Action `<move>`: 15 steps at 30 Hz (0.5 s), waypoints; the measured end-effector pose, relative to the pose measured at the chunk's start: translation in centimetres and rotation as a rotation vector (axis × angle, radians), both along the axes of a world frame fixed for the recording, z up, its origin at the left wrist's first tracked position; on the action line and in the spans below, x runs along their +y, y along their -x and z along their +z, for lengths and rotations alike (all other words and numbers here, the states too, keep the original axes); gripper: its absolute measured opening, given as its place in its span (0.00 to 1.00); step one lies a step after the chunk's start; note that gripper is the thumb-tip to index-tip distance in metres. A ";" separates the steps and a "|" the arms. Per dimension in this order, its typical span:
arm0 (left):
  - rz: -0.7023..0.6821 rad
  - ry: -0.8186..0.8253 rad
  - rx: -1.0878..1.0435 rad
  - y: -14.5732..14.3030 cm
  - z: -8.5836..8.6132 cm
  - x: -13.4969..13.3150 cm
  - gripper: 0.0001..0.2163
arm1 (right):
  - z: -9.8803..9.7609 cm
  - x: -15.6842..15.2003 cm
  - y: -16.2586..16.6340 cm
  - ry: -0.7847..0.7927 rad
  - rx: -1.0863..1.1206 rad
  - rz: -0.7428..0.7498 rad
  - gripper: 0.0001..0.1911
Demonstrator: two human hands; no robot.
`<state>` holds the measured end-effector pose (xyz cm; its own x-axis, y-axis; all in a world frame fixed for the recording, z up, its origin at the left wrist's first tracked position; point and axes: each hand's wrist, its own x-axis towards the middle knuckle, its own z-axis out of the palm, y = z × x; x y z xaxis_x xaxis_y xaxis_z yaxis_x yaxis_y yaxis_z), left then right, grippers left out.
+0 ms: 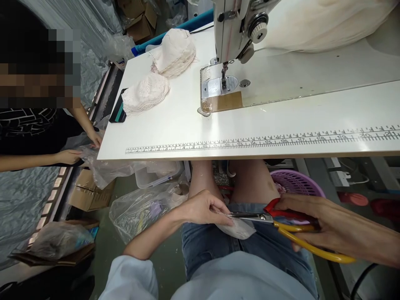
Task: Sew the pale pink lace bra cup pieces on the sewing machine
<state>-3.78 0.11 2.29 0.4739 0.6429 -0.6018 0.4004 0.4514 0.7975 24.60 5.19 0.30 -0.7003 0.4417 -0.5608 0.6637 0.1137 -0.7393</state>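
Over my lap, my left hand [204, 208] is closed in a pinch on a small pale piece of fabric [239, 228]. My right hand [315, 225] grips scissors [283, 223] with one red and one yellow handle. Their steel blades point left and meet the fabric just beside my left fingers. Both hands sit below the front edge of the white sewing table [281, 121].
A sewing machine [234, 37] stands on the table, with stacks of lace cups [145, 93] and cream fabric pieces [175, 52] at left. A purple basket [296, 183] sits under the table. Another person's hands [70, 156] handle plastic bags at left. Boxes and bags crowd the floor.
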 end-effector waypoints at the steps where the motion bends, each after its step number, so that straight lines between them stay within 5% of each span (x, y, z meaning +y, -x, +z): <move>1: 0.002 0.000 -0.002 0.0 0.0 0.0 0.13 | 0.0 0.0 0.1 -0.008 0.006 -0.003 0.19; 15: 0.024 0.048 0.037 -0.5 0.4 0.4 0.14 | 0.4 0.3 0.4 -0.108 0.053 0.017 0.17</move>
<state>-3.26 0.51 2.73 0.4355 0.6233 -0.6494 0.4184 0.4986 0.7592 24.22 5.54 0.71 -0.7358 0.4852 -0.4724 0.6210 0.2053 -0.7564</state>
